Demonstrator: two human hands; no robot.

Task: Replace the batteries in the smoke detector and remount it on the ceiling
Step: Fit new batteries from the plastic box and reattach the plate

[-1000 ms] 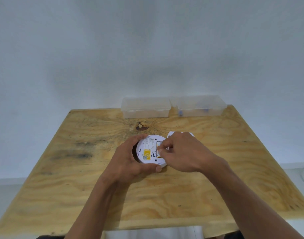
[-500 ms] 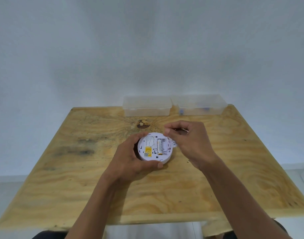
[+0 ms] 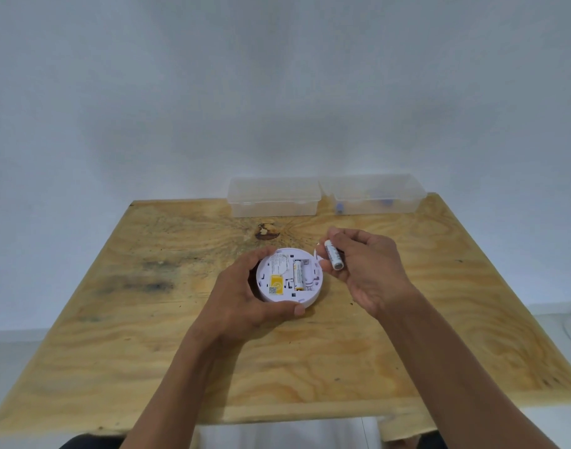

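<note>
Head view looks down on a wooden table (image 3: 115,335) set against a pale wall. Near the table's middle, the left hand (image 3: 242,296) cups a round white smoke detector (image 3: 289,276), back side up, with the thumb curled along its near rim and the fingers wrapped around its far-left edge; the grasp is closed on the casing. Inside that hold, the detector's open battery bay faces up: one battery (image 3: 298,275) with a yellow and white wrap lies in the left slot, and the slot just to the right of it looks vacant. A yellow label (image 3: 276,285) with a small code square sits on the detector's back, toward the palm side of the holding hand.

Just right of the detector, the right hand (image 3: 366,270) pinches a second battery (image 3: 333,255) between thumb and fingertips, tilted, its lower end close to the detector's right rim but apart from it. A sliver of something white shows between that hand and the detector; what it is cannot be told.

Beyond both hands, at the far table edge, two clear plastic boxes stand side by side: the left box (image 3: 274,197) and the right box (image 3: 378,194), which holds small bluish items too blurred to identify.
</note>
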